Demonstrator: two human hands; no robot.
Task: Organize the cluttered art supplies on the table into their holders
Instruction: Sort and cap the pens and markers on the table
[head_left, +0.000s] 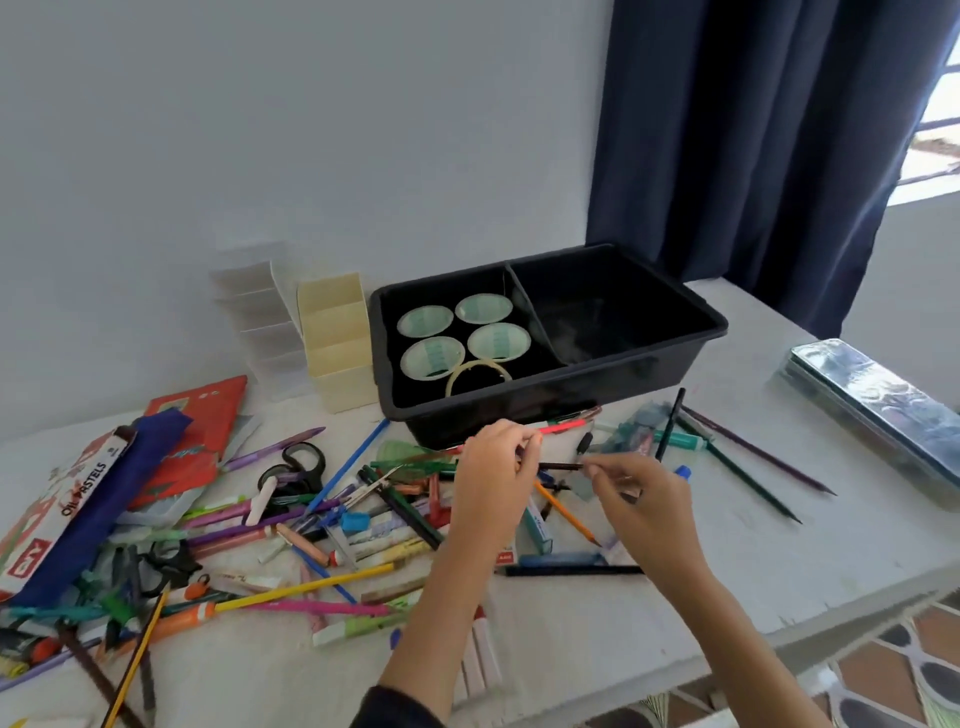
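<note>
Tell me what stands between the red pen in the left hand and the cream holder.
The black tub has its near left corner in the straight line from the left hand and its red pen to the cream holder. Nothing visible stands above that corner or over the holder's open compartments, so a lifted path looks clear.

Pinching red pen (563, 427) in left hand (496, 470), dark pencil (560, 466) in right hand (641, 501), over pen clutter (311, 519) before black tray (649, 376) holding tape rolls (425, 320).
</note>
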